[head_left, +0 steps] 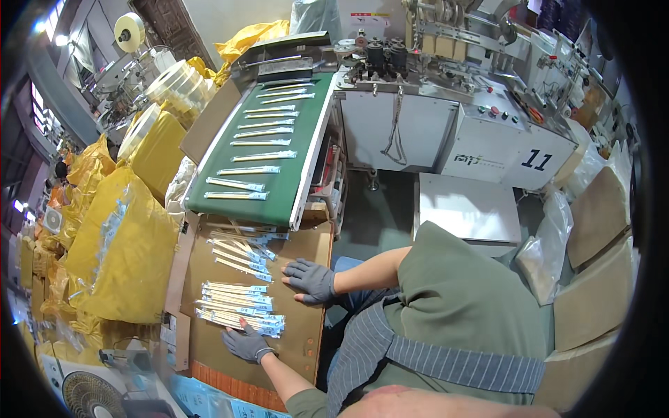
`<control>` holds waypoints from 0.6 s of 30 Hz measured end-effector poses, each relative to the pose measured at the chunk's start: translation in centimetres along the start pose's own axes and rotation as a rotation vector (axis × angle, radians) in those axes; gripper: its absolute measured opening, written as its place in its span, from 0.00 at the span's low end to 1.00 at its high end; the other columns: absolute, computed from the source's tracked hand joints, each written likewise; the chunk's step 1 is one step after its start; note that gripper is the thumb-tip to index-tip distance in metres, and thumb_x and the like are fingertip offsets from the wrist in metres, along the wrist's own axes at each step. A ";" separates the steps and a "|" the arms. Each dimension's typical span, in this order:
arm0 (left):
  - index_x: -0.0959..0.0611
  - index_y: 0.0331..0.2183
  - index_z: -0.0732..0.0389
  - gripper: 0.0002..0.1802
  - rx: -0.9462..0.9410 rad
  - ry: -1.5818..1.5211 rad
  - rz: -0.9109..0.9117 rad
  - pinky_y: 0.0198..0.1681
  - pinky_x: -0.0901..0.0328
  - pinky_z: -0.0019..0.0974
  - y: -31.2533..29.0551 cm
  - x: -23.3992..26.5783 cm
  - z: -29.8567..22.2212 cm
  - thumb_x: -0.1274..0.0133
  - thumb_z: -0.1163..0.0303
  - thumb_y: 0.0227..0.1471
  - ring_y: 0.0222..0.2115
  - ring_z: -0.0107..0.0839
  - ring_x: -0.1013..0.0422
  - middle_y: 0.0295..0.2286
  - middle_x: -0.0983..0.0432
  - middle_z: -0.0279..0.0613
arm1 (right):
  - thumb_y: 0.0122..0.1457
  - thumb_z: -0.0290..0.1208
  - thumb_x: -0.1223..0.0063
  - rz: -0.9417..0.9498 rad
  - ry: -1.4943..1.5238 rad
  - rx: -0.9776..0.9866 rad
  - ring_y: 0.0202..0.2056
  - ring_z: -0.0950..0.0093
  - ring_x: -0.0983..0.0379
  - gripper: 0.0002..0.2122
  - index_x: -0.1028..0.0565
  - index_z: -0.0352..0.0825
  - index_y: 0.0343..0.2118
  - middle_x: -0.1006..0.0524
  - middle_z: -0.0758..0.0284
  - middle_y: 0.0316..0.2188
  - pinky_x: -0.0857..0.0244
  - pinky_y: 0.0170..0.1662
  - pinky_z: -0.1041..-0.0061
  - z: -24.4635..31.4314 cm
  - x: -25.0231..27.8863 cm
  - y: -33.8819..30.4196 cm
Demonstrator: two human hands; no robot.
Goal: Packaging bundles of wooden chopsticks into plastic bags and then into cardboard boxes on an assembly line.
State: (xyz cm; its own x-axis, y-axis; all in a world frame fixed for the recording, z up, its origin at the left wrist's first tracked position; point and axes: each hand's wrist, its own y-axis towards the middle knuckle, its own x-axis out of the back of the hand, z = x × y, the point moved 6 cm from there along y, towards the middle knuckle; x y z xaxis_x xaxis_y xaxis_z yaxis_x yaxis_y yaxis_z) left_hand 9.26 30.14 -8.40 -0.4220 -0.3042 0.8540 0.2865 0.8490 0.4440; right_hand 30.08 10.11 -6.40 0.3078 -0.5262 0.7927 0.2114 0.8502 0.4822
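Observation:
Both my hands wear grey gloves with bare fingertips. My left hand lies low on the brown cardboard surface, its fingers apart and against the near edge of a stack of wrapped chopsticks. Flat on the same cardboard, right of the sticks, rests my right hand with its fingers spread and nothing in it. A looser, fanned heap of wrapped chopsticks sits just above the stack, under the conveyor's end. Their wrappers are clear with pale blue ends.
A green conveyor belt carries several more wrapped chopsticks in a spaced row. Large yellow bags crowd the left side. At the back right is a white machine cabinet with buttons. A fan stands at lower left.

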 end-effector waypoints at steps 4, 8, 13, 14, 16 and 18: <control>0.26 0.46 0.68 0.36 -0.005 -0.019 0.013 0.55 0.46 0.48 0.0 0.0 0.0 0.57 0.43 0.53 0.52 0.49 0.39 0.49 0.34 0.58 | 0.49 0.43 0.51 0.006 0.002 -0.010 0.56 0.54 0.44 0.26 0.33 0.30 0.48 0.38 0.50 0.54 0.54 0.60 0.55 -0.1 -0.1 0.0; 0.26 0.46 0.69 0.36 -0.002 -0.012 0.018 0.55 0.46 0.47 0.1 0.0 0.0 0.57 0.43 0.53 0.52 0.49 0.39 0.49 0.34 0.58 | 0.51 0.44 0.53 0.016 -0.009 -0.007 0.57 0.54 0.44 0.26 0.33 0.30 0.49 0.38 0.50 0.54 0.53 0.60 0.56 -0.1 -0.3 0.0; 0.26 0.46 0.69 0.35 -0.018 -0.019 -0.002 0.54 0.45 0.48 0.1 -0.3 0.3 0.57 0.43 0.53 0.51 0.50 0.38 0.49 0.34 0.57 | 0.50 0.44 0.52 0.015 0.002 -0.016 0.57 0.54 0.44 0.26 0.33 0.30 0.48 0.38 0.50 0.54 0.54 0.60 0.56 -0.2 -0.5 0.0; 0.25 0.45 0.68 0.35 -0.021 -0.020 -0.009 0.54 0.45 0.48 0.1 -0.3 0.3 0.56 0.43 0.53 0.51 0.50 0.38 0.49 0.33 0.57 | 0.50 0.44 0.53 0.015 -0.002 -0.012 0.57 0.54 0.44 0.26 0.33 0.30 0.48 0.38 0.50 0.54 0.54 0.60 0.56 -0.2 -0.5 0.0; 0.25 0.45 0.68 0.35 -0.025 -0.022 -0.014 0.54 0.45 0.49 0.1 -0.2 0.2 0.56 0.43 0.53 0.51 0.50 0.38 0.49 0.33 0.57 | 0.50 0.45 0.53 0.015 -0.005 -0.009 0.57 0.54 0.44 0.26 0.33 0.30 0.49 0.38 0.50 0.54 0.54 0.60 0.56 -0.2 -0.5 0.0; 0.25 0.45 0.68 0.35 -0.025 -0.031 -0.008 0.54 0.45 0.49 0.1 -0.1 0.1 0.56 0.43 0.53 0.51 0.50 0.38 0.49 0.34 0.58 | 0.50 0.44 0.53 0.018 -0.003 -0.013 0.57 0.54 0.45 0.26 0.33 0.30 0.49 0.38 0.50 0.54 0.54 0.60 0.56 -0.1 -0.3 0.1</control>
State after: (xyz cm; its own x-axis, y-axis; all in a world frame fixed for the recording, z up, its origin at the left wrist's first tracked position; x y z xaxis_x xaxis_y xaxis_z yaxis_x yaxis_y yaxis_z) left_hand 9.22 30.32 -8.46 -0.4505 -0.2968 0.8420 0.3044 0.8355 0.4574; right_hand 30.08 10.33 -6.65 0.3093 -0.5106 0.8023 0.2174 0.8593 0.4631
